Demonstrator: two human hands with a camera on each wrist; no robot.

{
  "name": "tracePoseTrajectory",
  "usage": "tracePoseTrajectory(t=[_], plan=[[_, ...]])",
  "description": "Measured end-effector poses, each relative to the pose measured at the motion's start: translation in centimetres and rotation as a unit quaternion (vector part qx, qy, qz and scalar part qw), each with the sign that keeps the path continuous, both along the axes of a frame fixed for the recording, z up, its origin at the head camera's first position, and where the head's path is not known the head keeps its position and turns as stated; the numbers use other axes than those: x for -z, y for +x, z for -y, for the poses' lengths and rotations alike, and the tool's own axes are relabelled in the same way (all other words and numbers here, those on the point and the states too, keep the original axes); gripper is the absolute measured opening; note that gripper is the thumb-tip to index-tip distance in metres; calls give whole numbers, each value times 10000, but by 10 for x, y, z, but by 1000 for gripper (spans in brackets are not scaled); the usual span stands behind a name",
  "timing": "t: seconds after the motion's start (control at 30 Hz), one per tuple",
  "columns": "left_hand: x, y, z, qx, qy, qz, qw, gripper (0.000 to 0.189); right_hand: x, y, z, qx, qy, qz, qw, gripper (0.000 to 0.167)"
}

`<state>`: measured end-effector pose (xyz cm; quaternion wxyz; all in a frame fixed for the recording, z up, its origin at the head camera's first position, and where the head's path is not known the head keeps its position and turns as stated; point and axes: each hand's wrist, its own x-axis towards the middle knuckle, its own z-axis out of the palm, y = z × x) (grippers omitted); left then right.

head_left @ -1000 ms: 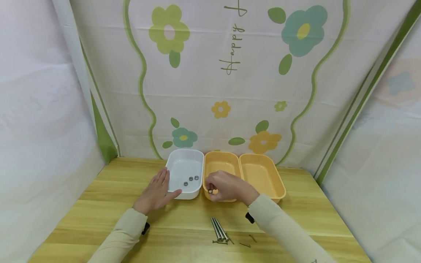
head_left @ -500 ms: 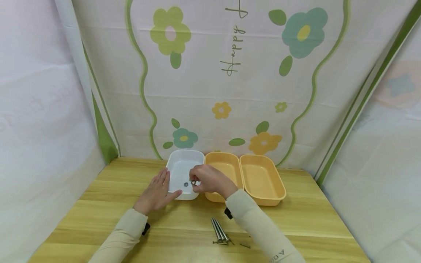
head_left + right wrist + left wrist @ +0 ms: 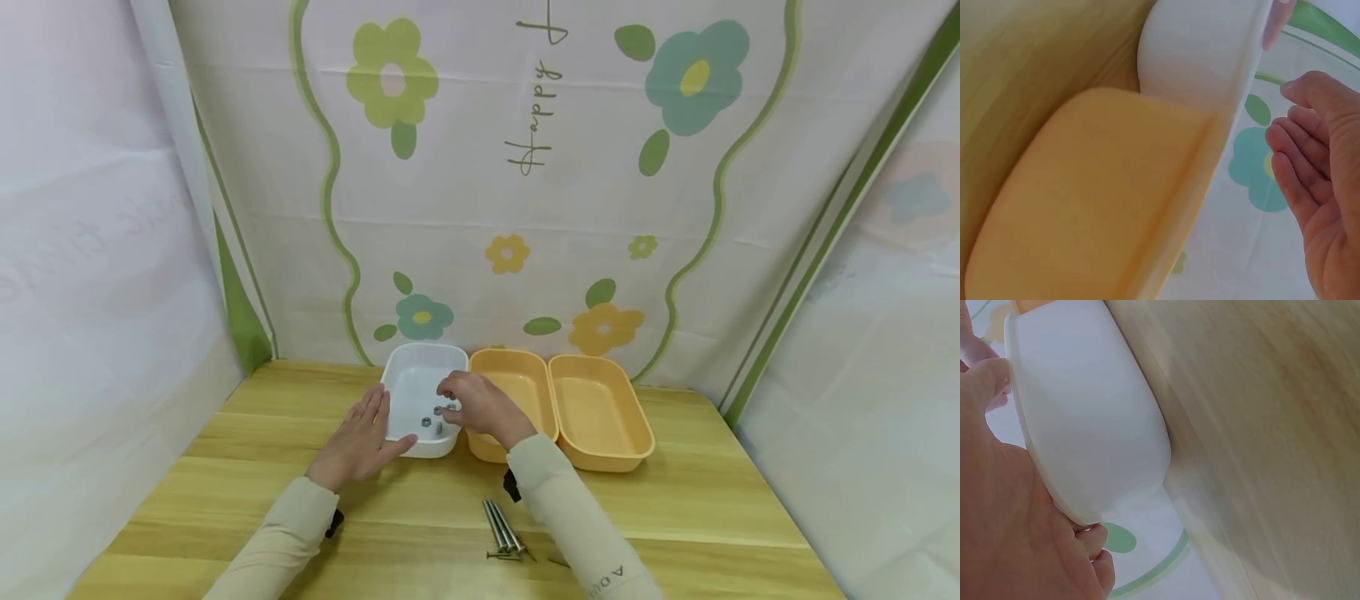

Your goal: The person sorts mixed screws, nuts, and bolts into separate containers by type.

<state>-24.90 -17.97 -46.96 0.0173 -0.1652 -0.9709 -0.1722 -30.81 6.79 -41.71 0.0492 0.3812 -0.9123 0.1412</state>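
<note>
My left hand (image 3: 352, 440) lies along the left rim of the white tray (image 3: 411, 379), fingers straight and thumb at the near edge. In the left wrist view the tray's outer wall (image 3: 1088, 412) shows beside the palm. Several small metal nuts lie in that tray, among them one nut (image 3: 426, 422) near the thumb and another (image 3: 439, 427) that looks stood on its side. Over the tray's right side hovers my right hand (image 3: 486, 408), its thumb parted from the fingers. The right wrist view shows no object in the fingers (image 3: 1297, 156).
A middle yellow tray (image 3: 517, 367) adjoins the white one, and a second yellow tray (image 3: 600, 408) stands right of it. Several long bolts (image 3: 498, 527) lie on the wooden table (image 3: 420, 533) in front, with thin screws (image 3: 502, 556) at their ends. A flowered cloth (image 3: 480, 183) hangs behind.
My right hand has moved left from the middle yellow tray to the white tray, carrying a nut, and has let it go there. The left hand has stayed at the rim.
</note>
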Motion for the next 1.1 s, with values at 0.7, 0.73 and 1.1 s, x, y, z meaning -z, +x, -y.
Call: tracePoseTrajectory(t=[0.7, 0.73, 1.1], plan=[[1, -3, -1, 14, -76, -9, 10000, 103, -38, 27, -60, -505, 3, -434, 9978, 26], [1, -3, -1, 18, -80, 6, 10000, 103, -40, 29, -63, -538, 17, -428, 9976, 26], [-5, -5, -1, 13, 25, 11, 10000, 105, -58, 68, -110, -554, 676, -653, 9940, 26]])
